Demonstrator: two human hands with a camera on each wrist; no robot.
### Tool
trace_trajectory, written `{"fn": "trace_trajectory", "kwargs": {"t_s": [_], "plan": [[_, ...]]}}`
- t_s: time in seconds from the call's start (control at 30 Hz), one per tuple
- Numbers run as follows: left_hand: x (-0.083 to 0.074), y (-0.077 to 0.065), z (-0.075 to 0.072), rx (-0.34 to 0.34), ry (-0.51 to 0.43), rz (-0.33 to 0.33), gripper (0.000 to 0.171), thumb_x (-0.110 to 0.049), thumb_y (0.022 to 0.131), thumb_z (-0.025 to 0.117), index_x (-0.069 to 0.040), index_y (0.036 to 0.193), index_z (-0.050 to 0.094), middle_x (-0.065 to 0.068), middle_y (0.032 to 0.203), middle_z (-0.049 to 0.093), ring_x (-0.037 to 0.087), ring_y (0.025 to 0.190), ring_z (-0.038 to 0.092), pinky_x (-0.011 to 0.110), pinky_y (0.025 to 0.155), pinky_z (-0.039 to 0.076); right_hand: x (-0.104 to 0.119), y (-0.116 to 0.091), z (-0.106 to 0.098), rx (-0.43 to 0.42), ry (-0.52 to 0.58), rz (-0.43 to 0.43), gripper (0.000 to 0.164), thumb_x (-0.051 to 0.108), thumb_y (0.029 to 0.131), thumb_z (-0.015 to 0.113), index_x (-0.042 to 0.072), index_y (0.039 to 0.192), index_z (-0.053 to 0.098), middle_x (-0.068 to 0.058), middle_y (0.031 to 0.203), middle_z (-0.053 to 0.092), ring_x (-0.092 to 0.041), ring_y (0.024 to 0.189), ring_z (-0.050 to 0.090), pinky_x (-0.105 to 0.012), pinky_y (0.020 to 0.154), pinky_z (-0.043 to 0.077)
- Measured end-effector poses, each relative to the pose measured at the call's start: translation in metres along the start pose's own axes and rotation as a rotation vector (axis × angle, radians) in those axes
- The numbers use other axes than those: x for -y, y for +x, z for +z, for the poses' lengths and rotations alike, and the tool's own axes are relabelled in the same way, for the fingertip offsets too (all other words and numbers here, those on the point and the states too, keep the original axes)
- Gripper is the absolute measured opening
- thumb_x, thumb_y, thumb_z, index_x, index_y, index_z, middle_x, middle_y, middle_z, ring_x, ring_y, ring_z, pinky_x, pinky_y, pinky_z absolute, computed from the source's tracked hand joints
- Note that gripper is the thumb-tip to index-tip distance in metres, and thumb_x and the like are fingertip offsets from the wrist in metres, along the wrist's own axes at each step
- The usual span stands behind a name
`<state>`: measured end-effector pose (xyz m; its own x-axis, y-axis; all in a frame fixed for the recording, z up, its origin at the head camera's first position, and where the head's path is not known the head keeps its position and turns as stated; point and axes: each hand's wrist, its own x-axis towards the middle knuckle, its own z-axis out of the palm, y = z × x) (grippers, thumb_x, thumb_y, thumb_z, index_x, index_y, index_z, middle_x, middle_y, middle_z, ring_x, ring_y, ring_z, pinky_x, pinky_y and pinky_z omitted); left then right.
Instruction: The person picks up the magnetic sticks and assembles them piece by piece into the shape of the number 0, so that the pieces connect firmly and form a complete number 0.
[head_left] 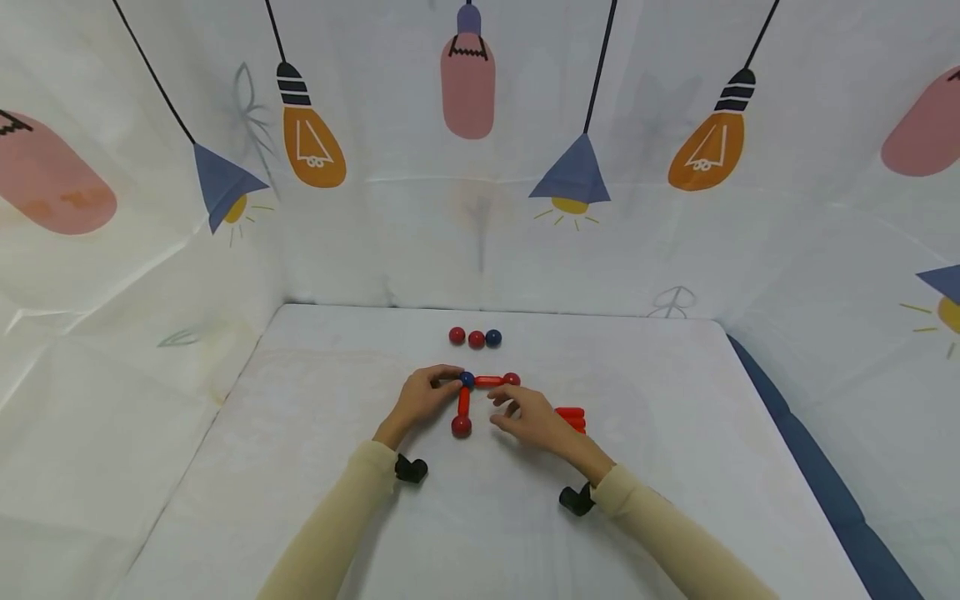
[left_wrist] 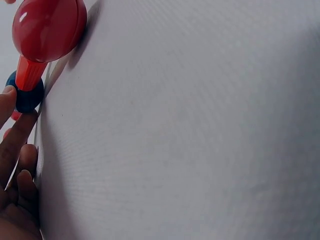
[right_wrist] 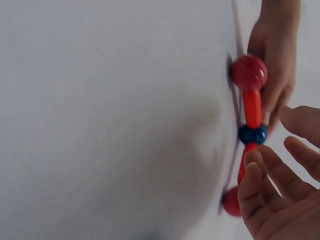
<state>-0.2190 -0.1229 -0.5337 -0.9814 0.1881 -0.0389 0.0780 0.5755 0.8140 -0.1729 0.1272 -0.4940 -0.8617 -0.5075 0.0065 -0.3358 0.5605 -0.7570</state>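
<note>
An L-shaped piece lies on the white table: a blue ball at the corner, joined by red rods to two red balls. One rod runs right to a red ball. The other rod runs toward the near side, to a second red ball. My left hand pinches the blue ball between thumb and finger, as the left wrist view shows. My right hand hovers beside the right-hand rod with loosely curled fingers, holding nothing.
Behind the piece sit two loose red balls and a blue ball in a row. Several red rods lie together, partly behind my right hand. A patterned white curtain stands along the table's back edge.
</note>
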Motion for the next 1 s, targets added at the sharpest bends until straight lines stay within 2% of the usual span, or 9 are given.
{"fn": "trace_trajectory", "kwargs": {"t_s": [0.2, 0.33, 0.67, 0.83, 1.0], "plan": [[0.0, 0.0, 0.0, 0.0, -0.007, 0.007, 0.031, -0.025, 0.098, 0.071, -0.021, 0.128, 0.073, -0.001, 0.116, 0.073, 0.017, 0.09, 0.055, 0.03, 0.078, 0.045, -0.013, -0.01, -0.028, -0.064, -0.058, -0.024, 0.034, 0.016, 0.097, 0.071, 0.002, 0.128, 0.065, -0.015, 0.121, 0.071, -0.022, 0.098, 0.069, -0.042, 0.086, 0.059], [0.0, 0.0, 0.001, -0.001, -0.004, 0.001, 0.031, -0.025, 0.097, 0.072, -0.022, 0.129, 0.073, -0.001, 0.112, 0.072, 0.018, 0.089, 0.054, 0.03, 0.077, 0.044, -0.024, -0.02, -0.045, -0.102, -0.085, 0.015, 0.035, 0.018, 0.098, 0.071, 0.002, 0.128, 0.065, -0.015, 0.124, 0.071, -0.024, 0.101, 0.068, -0.045, 0.088, 0.059], [-0.001, 0.001, 0.0, -0.007, 0.012, -0.003, 0.032, -0.025, 0.097, 0.073, -0.021, 0.129, 0.072, -0.001, 0.11, 0.072, 0.018, 0.088, 0.054, 0.03, 0.076, 0.045, -0.055, -0.044, -0.072, -0.108, -0.155, 0.134, 0.028, 0.017, 0.098, 0.069, 0.003, 0.123, 0.068, -0.012, 0.115, 0.072, -0.027, 0.104, 0.064, -0.043, 0.088, 0.058], [-0.001, 0.001, 0.0, -0.009, 0.02, 0.0, 0.032, -0.025, 0.097, 0.073, -0.021, 0.129, 0.073, 0.0, 0.11, 0.072, 0.018, 0.087, 0.054, 0.03, 0.076, 0.045, -0.065, -0.053, -0.079, -0.07, -0.151, 0.163, 0.026, 0.015, 0.098, 0.068, 0.001, 0.12, 0.069, -0.011, 0.112, 0.071, -0.026, 0.101, 0.064, -0.042, 0.087, 0.057], [-0.001, 0.003, 0.0, -0.018, 0.023, 0.014, 0.031, -0.024, 0.097, 0.072, -0.02, 0.128, 0.073, 0.0, 0.117, 0.074, 0.018, 0.09, 0.058, 0.031, 0.081, 0.048, -0.074, -0.057, -0.081, -0.021, -0.125, 0.183, 0.025, 0.017, 0.099, 0.067, 0.002, 0.119, 0.069, -0.007, 0.107, 0.071, -0.021, 0.096, 0.063, -0.034, 0.082, 0.055]]}}
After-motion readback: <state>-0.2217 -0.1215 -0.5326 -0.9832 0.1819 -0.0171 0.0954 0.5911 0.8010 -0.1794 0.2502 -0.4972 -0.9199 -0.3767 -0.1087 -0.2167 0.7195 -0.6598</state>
